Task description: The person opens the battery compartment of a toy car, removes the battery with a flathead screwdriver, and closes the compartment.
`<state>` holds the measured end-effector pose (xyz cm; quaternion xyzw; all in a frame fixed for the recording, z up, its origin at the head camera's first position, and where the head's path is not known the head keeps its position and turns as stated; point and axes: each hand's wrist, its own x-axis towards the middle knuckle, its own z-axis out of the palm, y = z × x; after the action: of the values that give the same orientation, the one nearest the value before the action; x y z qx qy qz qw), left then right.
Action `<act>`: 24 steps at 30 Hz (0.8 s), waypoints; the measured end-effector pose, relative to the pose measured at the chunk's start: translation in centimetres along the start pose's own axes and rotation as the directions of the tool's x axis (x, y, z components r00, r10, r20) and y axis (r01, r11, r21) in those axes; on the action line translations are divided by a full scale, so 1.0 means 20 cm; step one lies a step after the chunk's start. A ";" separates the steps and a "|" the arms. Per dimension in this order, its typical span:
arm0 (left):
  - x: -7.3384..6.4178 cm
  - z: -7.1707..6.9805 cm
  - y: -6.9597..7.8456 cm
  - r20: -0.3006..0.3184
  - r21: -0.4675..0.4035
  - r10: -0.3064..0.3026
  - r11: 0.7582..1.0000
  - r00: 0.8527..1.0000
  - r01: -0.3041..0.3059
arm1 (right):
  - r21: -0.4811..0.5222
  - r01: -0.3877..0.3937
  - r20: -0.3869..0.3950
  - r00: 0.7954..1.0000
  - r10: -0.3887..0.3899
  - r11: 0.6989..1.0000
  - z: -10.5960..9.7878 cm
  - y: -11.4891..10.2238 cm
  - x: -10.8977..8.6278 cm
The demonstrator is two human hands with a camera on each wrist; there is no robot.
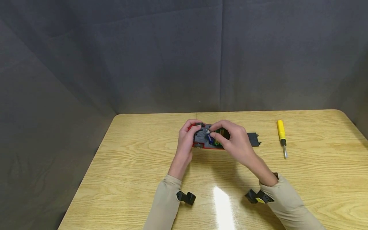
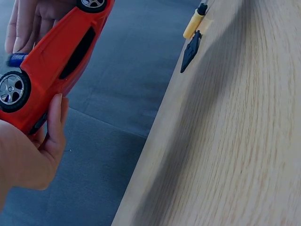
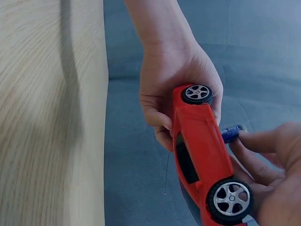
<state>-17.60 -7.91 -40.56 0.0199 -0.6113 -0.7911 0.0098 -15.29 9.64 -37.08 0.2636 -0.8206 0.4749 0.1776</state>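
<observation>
A red toy car [image 2: 70, 61] is held upside down above the table, its dark underside facing up in the head view. My left hand [image 1: 185, 140] grips the car at one end, thumb on the underside beside a wheel. Between thumb and fingertips, my right hand [image 1: 238, 140] pinches a blue battery [image 1: 211, 139] at the battery compartment. In the right wrist view the battery [image 3: 231, 133] sticks out past the underside, tilted. Green-and-dark cells [image 1: 219, 138] show in the compartment, partly hidden by my right fingers.
A flat black battery cover [image 1: 253, 139] lies on the wooden table [image 1: 138, 166] right of the car. Farther right is a yellow-handled screwdriver [image 1: 281, 131], tip toward me. A dark cloth [image 1: 172, 64] hangs behind the table.
</observation>
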 end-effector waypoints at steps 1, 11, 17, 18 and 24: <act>0.00 0.00 0.00 0.001 0.000 0.001 1.000 1.000 -0.001 | -0.008 0.023 0.008 1.000 -0.023 1.000 0.00 0.00 0.00; -0.01 0.00 0.00 0.011 0.016 0.002 1.000 1.000 -0.002 | -0.160 0.236 0.098 0.970 -0.223 0.958 0.06 0.02 -0.01; -0.01 0.00 0.01 -0.020 0.035 -0.015 0.999 1.000 0.016 | -0.127 0.222 0.055 0.975 -0.216 0.967 0.05 0.01 -0.01; -0.01 0.00 0.01 -0.026 0.037 -0.018 0.999 1.000 0.019 | -0.118 0.216 0.038 0.976 -0.213 0.969 0.04 0.01 -0.01; 0.00 0.00 0.02 -0.047 0.027 -0.026 0.999 0.999 0.027 | -0.094 0.167 -0.072 0.982 -0.174 0.981 -0.03 0.01 0.01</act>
<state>-17.60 -7.94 -40.24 0.0465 -0.6214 -0.7820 0.0131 -15.57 10.15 -36.83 0.3059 -0.8073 0.4315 0.2618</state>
